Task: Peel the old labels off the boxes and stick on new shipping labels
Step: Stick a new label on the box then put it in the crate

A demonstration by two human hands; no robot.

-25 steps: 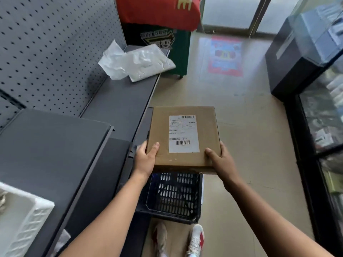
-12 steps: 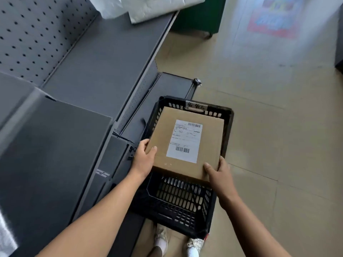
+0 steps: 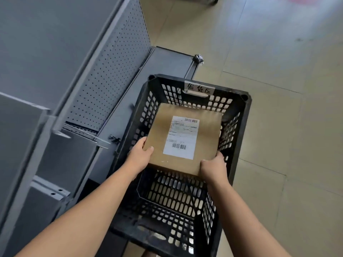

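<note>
A flat brown cardboard box (image 3: 207,138) with a white shipping label (image 3: 181,137) on its top face sits low inside a black perforated plastic crate (image 3: 243,115). My left hand (image 3: 139,154) grips the box's near left corner, thumb on top. My right hand (image 3: 213,166) grips the near right corner. Both hands are inside the crate's rim. The crate's floor in front of the box shows nothing else.
Grey metal shelving (image 3: 61,58) with a pegboard back (image 3: 109,76) stands to the left, its lowest shelf (image 3: 167,60) touching the crate's left side. A taped handwritten tag (image 3: 199,88) is on the crate's far rim. Beige tiled floor (image 3: 278,89) lies to the right.
Both hands have carried the box down from above the crate into it. The view has tilted further down, so the upper shelf and white bags are out of sight.
</note>
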